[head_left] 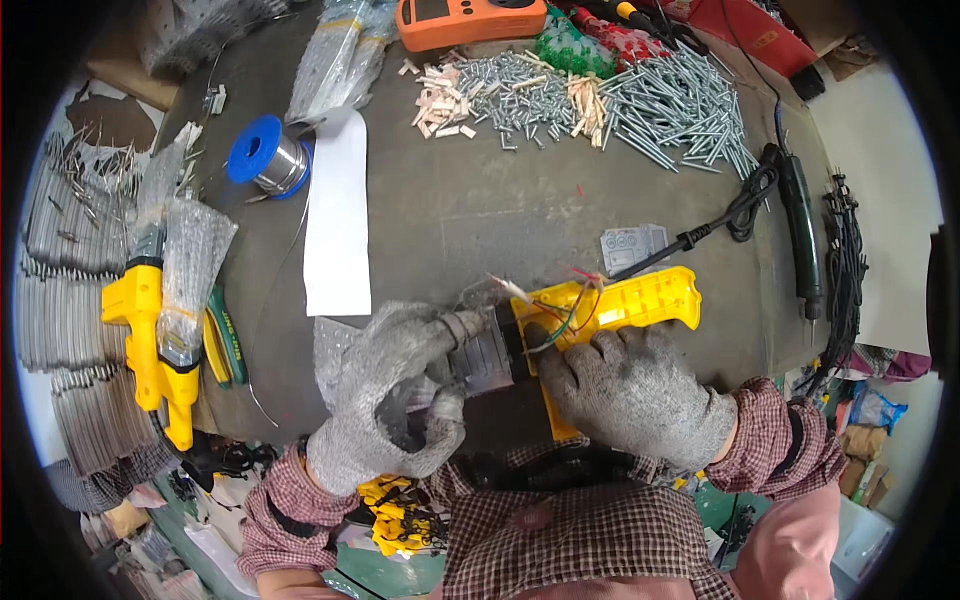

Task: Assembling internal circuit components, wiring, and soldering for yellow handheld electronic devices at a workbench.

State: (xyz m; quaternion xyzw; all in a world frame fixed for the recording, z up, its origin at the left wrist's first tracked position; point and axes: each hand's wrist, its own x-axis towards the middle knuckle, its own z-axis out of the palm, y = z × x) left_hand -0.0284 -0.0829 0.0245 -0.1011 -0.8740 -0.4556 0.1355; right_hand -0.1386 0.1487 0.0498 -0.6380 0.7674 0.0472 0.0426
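Note:
Both hands wear grey knit gloves and work on a yellow power tool housing (650,297) at the near middle of the table. My right hand (640,390) is closed over its near side, thumb and fingertips beside the thin red, green and white wires (572,318) that stick out of it. My left hand (385,385) curls around the tool's front end (488,355), which is wrapped in clear plastic and joins the housing at a black collar. Its palm side and some fingertips are hidden. Loose clear film (332,350) shows behind the left glove.
A white paper strip (338,220) and a blue solder spool (258,155) lie left. Farther left are a yellow tool (148,325) and green-handled pliers (225,340). Screws (680,110) heap at the back, near an orange meter (470,22). A corded electric screwdriver (800,225) lies right.

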